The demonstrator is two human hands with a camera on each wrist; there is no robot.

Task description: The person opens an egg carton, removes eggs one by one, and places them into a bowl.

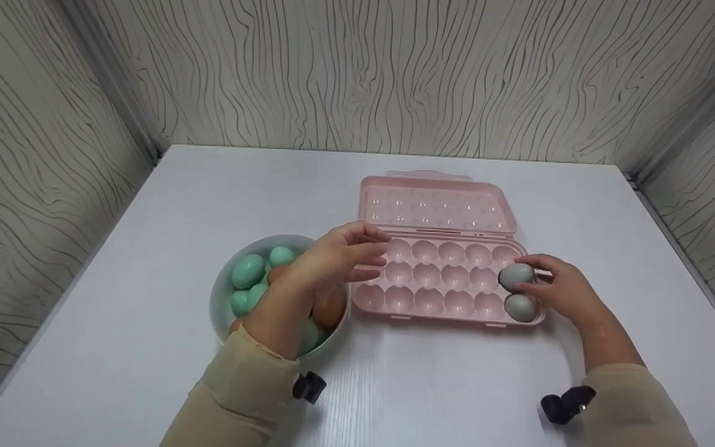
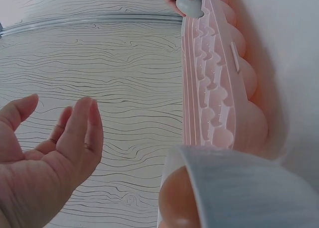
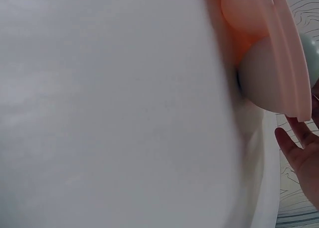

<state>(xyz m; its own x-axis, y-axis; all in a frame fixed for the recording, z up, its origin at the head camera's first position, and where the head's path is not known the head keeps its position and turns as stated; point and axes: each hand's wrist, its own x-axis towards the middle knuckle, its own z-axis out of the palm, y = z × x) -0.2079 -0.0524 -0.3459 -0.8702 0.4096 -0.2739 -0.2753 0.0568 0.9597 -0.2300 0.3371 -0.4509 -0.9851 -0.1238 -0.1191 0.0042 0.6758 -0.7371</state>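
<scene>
A pink egg carton (image 1: 429, 316) lies open on the table, its lid (image 1: 438, 205) folded back. One grey-green egg (image 1: 521, 308) sits in the front right cup. Just behind it, my right hand (image 1: 556, 287) pinches a second grey-green egg (image 1: 516, 275) between thumb and fingers, at the middle cup of the right end column. My left hand (image 1: 348, 254) hovers above the bowl's right side and the carton's left end, fingers loosely bent and holding nothing; the left wrist view shows its bare palm too. Beneath that arm, the white bowl (image 1: 218, 310) holds green eggs (image 1: 247, 271) and brown eggs (image 1: 329, 307).
The white table (image 1: 432, 385) meets wood-grain patterned panels (image 1: 357, 74) at the back and sides. The bowl stands close against the carton's left end. Dark wrist devices (image 1: 310, 388) are strapped at both sleeves.
</scene>
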